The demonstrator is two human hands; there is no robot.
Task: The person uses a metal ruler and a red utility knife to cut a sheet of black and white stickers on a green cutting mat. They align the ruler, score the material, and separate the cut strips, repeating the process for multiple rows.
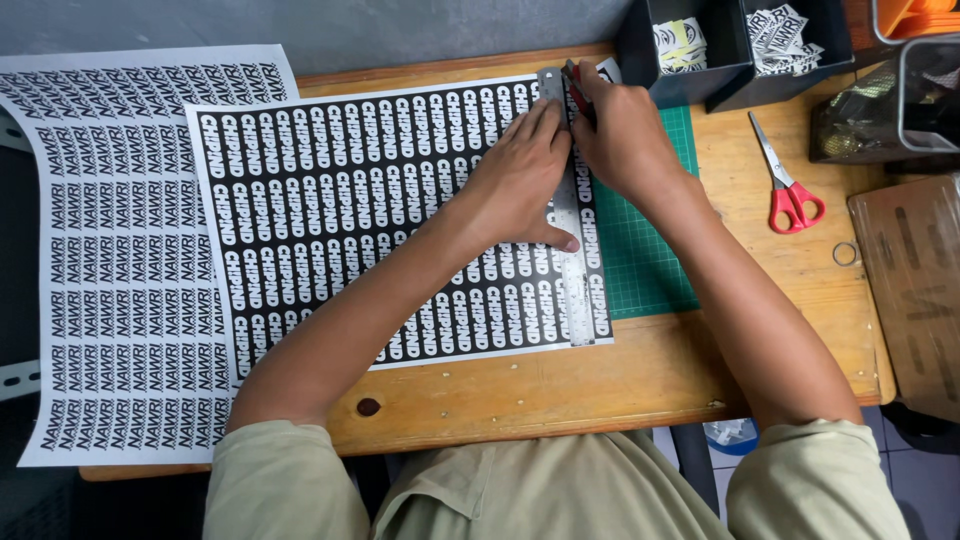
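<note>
A black sticker sheet (330,220) covered in rows of white labels lies on a wooden desk (620,375). A metal ruler (572,290) runs top to bottom near the sheet's right edge. My left hand (522,180) presses flat on the ruler and sheet, thumb stretched along the ruler. My right hand (625,135) grips a red and black craft knife (578,88) at the ruler's far end, blade against the ruler's edge. A green cutting mat (650,255) shows under the sheet's right side.
A second, white sheet of printed labels (110,270) hangs off the desk's left. Red-handled scissors (790,190) lie to the right. Black bins (735,45) with cut stickers stand at the back right, beside a clear container (920,100). A brown board (915,290) sits far right.
</note>
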